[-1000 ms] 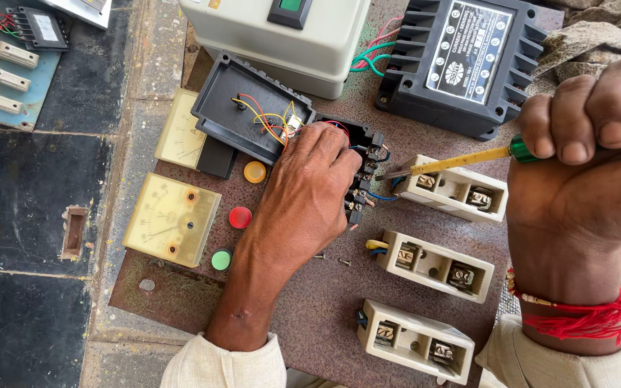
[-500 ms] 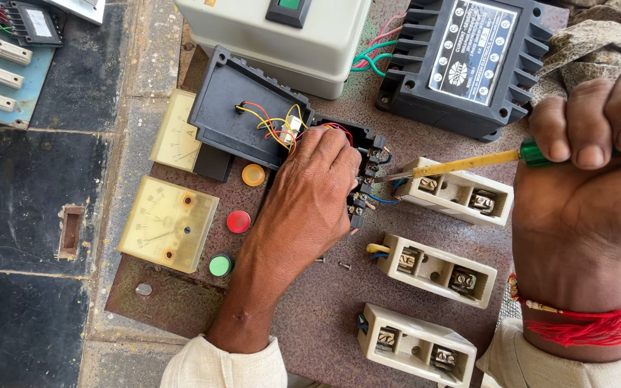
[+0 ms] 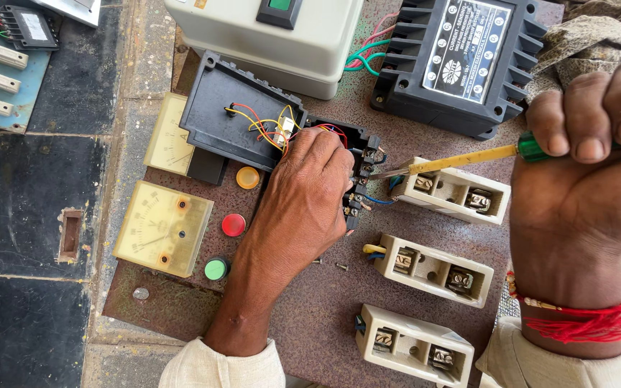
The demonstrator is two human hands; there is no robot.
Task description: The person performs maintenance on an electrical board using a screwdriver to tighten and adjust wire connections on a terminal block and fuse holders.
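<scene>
Black terminal block [image 3: 357, 169] with screw terminals and red, yellow and blue wires lies flat on the rusty panel. Yellow-shafted screwdriver [image 3: 461, 158] with green handle lies nearly horizontal, tip at the block's right edge.

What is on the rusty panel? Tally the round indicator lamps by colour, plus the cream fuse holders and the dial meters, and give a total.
Orange lamp: 1
Red lamp: 1
Green lamp: 1
Cream fuse holders: 3
Dial meters: 2
Total: 8
</scene>
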